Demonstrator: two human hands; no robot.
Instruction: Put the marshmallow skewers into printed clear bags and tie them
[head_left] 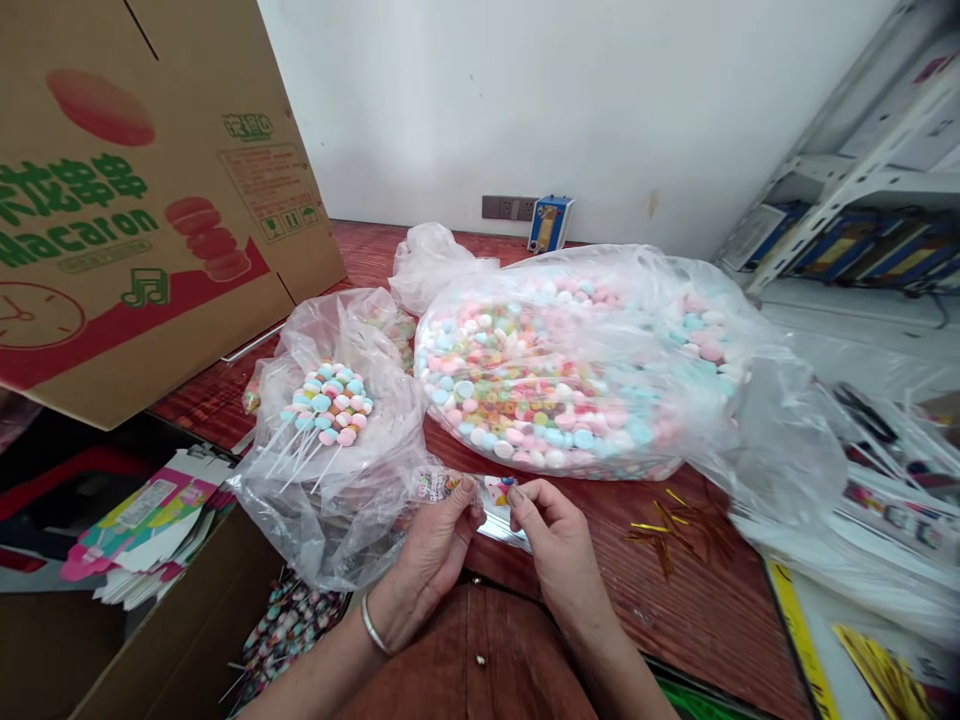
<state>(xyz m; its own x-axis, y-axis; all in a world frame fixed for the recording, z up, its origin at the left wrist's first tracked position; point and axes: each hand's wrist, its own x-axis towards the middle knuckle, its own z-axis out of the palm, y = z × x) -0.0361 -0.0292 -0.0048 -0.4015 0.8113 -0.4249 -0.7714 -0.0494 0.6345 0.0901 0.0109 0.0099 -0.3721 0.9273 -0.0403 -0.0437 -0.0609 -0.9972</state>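
Note:
A small clear plastic bag with colourful print [498, 489] is pinched between both hands at the table's near edge. My left hand [439, 540], with a silver bangle at its wrist, grips one side, fingers closed. On the other side, my right hand [559, 545] holds it between thumb and curled fingers. Left of them, several pastel candy skewers [334, 405] on white sticks lie on a crumpled clear plastic sheet [322, 540]. Beyond the hands rests a large clear bag of pink, blue and white candies [555, 430]. Gold twist ties [664, 530] are scattered to the right.
A large cardboard box [165, 200] stands at the left. Below it, an open carton [187, 610] has printed cards [150, 510] at its edge, with many wrapped skewers [289, 620] alongside. White plastic packaging [862, 550] covers the right side. Metal shelving [840, 200] stands behind.

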